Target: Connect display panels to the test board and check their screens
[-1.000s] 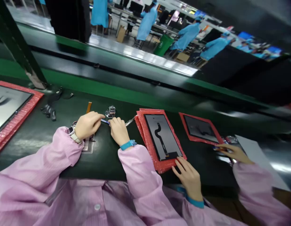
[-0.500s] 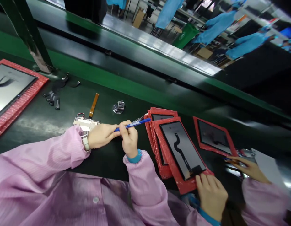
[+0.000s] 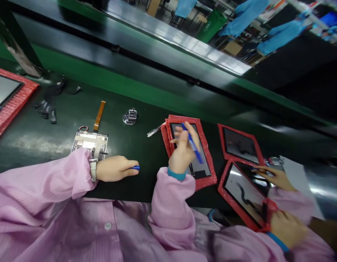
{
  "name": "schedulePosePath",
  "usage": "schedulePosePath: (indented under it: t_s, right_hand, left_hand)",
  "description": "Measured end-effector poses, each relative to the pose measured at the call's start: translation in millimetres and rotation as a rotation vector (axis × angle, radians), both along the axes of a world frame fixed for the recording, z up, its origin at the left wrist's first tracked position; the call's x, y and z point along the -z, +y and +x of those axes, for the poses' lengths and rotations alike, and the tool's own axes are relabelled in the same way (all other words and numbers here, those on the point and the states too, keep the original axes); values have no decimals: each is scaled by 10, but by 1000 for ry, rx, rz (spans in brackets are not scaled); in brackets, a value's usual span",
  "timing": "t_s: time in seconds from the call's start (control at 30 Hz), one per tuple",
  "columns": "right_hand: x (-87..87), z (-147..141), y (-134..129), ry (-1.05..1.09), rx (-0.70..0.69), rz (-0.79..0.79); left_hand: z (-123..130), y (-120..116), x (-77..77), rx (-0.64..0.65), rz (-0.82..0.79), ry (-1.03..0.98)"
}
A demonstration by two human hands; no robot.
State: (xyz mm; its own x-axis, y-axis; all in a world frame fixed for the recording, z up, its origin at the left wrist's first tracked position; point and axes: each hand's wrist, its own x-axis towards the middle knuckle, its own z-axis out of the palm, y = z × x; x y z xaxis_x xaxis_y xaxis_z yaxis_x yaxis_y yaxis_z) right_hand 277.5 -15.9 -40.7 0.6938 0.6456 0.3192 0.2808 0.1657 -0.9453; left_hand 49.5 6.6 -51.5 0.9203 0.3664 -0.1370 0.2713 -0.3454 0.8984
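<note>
A small blue pen cap sticks out of the closed fingers of my left hand, held low over the dark green bench. My right hand grips a blue pen above a stack of display panels in red bubble wrap, covering part of the top screen. Left of this stack lies a clear, slim pen-like item. Behind my left wrist is an opened device with an orange ribbon cable. A metal tally counter stands beyond my left hand.
A co-worker's hand holds a red-wrapped panel at the right; their other hand holds a pen. Another wrapped panel lies behind. Black cable pieces and a wrapped panel are at the left.
My hands have parted: the pen has moved right with my right hand, and the cap stays in my left. The co-worker has drawn the top panel off the stack to the right.
</note>
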Motion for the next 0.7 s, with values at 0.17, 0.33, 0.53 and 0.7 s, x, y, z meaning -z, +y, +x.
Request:
schedulePosePath:
  t_s: [0.17, 0.33, 0.53, 0.7]
  right_hand:
    - [140, -216, 37, -313, -266, -180]
    - [228, -247, -57, -660, -272, -319]
    - [405, -46, -814, -621, 30, -464]
    - [580, 153, -1428, -553, 194, -473]
  left_hand:
    - [-3, -39, 95, -10, 275, 73]
    - [-19, 16, 79, 88, 352, 62]
    - [-15, 45, 102, 90, 358, 199]
    - [-18, 51, 148, 58, 316, 178]
